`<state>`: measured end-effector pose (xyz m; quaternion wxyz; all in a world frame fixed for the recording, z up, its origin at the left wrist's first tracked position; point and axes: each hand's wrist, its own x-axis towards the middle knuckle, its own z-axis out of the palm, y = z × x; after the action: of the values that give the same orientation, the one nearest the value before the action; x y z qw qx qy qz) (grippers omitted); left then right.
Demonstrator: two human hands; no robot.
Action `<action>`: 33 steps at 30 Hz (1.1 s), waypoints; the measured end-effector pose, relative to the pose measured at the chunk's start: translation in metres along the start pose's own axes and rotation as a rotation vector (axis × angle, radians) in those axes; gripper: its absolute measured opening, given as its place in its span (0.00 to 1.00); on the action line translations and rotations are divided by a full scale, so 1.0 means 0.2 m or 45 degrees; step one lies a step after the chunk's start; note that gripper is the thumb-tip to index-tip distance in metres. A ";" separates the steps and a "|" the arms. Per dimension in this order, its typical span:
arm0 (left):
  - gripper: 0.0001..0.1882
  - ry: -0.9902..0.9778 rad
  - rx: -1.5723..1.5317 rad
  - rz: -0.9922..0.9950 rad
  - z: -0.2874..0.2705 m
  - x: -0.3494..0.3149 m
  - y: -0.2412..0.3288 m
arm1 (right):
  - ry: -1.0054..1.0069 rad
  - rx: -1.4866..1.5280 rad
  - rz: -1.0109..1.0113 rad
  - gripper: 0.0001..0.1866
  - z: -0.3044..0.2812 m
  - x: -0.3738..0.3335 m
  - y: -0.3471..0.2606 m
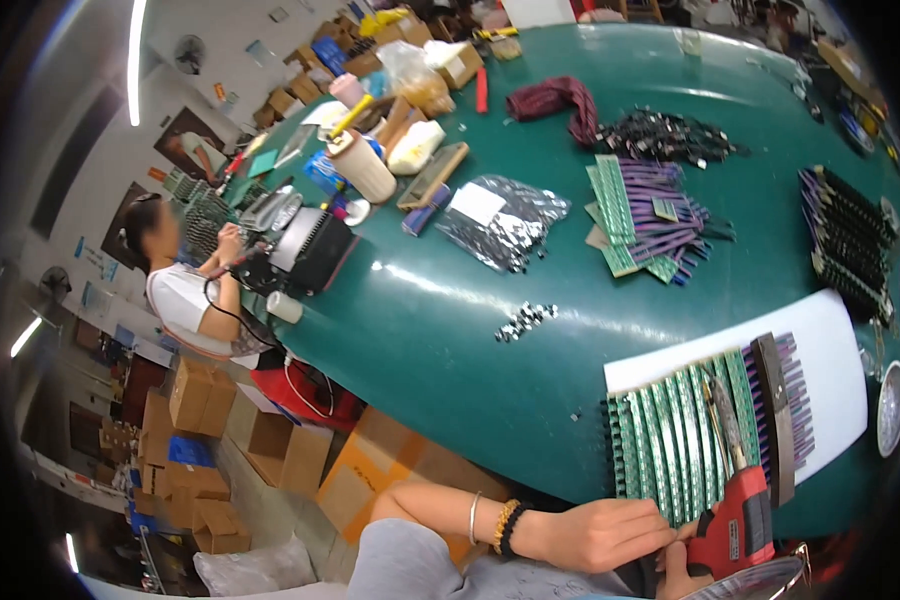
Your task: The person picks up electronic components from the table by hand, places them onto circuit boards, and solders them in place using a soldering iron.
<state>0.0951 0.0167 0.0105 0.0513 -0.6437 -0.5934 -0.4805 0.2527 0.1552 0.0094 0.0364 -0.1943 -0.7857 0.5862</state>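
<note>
My left hand (pixel 605 535) is closed in a pinch at the lower edge, just below a row of narrow green circuit board strips (pixel 670 430). Whatever sits between its fingertips is too small to make out. My right hand (pixel 680 578) shows only in part, its fingers meeting the left's and closed against a red and black soldering gun (pixel 735 530). The gun's slim metal tip points up over the strips. A dark bar (pixel 772 415) lies across the purple leads at the strips' right end. A white board (pixel 835 390) lies beneath them.
Green boards with purple leads (pixel 650 220) lie farther back, near black cables (pixel 665 135). Small black-and-white parts (pixel 525 320) and a plastic bag (pixel 495 220) are mid-table. More strips (pixel 845 240) are stacked at right. At left, another person (pixel 190 290) works beside a black machine (pixel 305 250).
</note>
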 end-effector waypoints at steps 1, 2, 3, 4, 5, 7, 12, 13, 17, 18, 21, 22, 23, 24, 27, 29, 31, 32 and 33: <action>0.18 -0.017 -0.011 -0.007 -0.01 -0.01 0.01 | -0.047 0.217 0.291 0.06 0.01 -0.03 0.02; 0.18 -0.017 0.010 0.000 -0.01 -0.01 0.01 | -0.055 0.221 0.270 0.06 0.01 -0.01 -0.01; 0.18 -0.017 0.026 -0.003 -0.02 0.00 0.02 | -0.051 0.273 0.291 0.05 0.00 0.02 -0.07; 0.18 -0.018 0.038 -0.008 -0.02 -0.01 0.02 | -0.047 0.323 0.316 0.05 -0.01 0.03 -0.10; 0.18 -0.017 0.036 -0.005 -0.03 0.00 0.03 | -0.044 0.322 0.315 0.05 0.00 0.01 -0.08; 0.18 -0.105 0.091 0.045 -0.05 0.01 0.03 | -0.099 0.226 0.255 0.12 0.01 -0.04 0.03; 0.19 -0.131 0.117 0.092 -0.08 0.02 0.00 | -0.056 0.221 0.225 0.14 0.03 -0.02 0.02; 0.20 -0.099 0.080 0.090 -0.09 0.02 -0.01 | -0.040 0.217 0.219 0.15 0.04 -0.02 0.01; 0.21 -0.151 0.068 0.037 -0.08 0.01 0.00 | -0.017 0.226 0.179 0.17 0.05 -0.02 -0.01; 0.22 -0.127 0.016 0.009 -0.09 0.02 0.01 | -0.007 0.223 0.177 0.18 0.06 -0.02 -0.01; 0.23 -0.100 -0.041 -0.044 -0.09 0.01 0.03 | 0.012 0.225 0.157 0.19 0.07 -0.02 -0.02; 0.24 -0.097 -0.040 -0.064 -0.09 0.01 0.04 | 0.015 0.228 0.146 0.20 0.07 -0.02 -0.02; 0.24 -0.097 -0.043 -0.067 -0.09 0.02 0.04 | 0.014 0.228 0.150 0.20 0.07 -0.02 -0.01; 0.22 -0.070 -0.046 -0.057 -0.09 0.02 0.04 | 0.026 0.161 0.063 0.21 0.07 -0.02 0.00; 0.19 -0.071 -0.032 -0.038 -0.07 0.00 0.04 | 0.060 -0.045 -0.198 0.24 0.05 -0.01 0.05; 0.18 -0.103 -0.034 -0.027 -0.06 0.00 0.03 | 0.077 -0.122 -0.266 0.24 0.06 -0.02 0.06; 0.15 -0.089 0.000 0.035 -0.05 0.02 0.02 | 0.293 0.452 -0.119 0.33 0.10 -0.05 0.07; 0.15 -0.087 -0.047 0.033 -0.06 0.02 0.02 | 0.319 0.432 -0.084 0.33 0.11 -0.06 0.08; 0.16 -0.251 -0.041 -0.005 -0.11 0.00 0.02 | 0.280 0.528 -0.011 0.33 0.11 -0.06 0.09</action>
<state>0.0871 0.0023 0.0246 -0.0186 -0.6874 -0.5892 -0.4243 0.2621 0.1342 -0.0120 0.1637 -0.2420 -0.6407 0.7101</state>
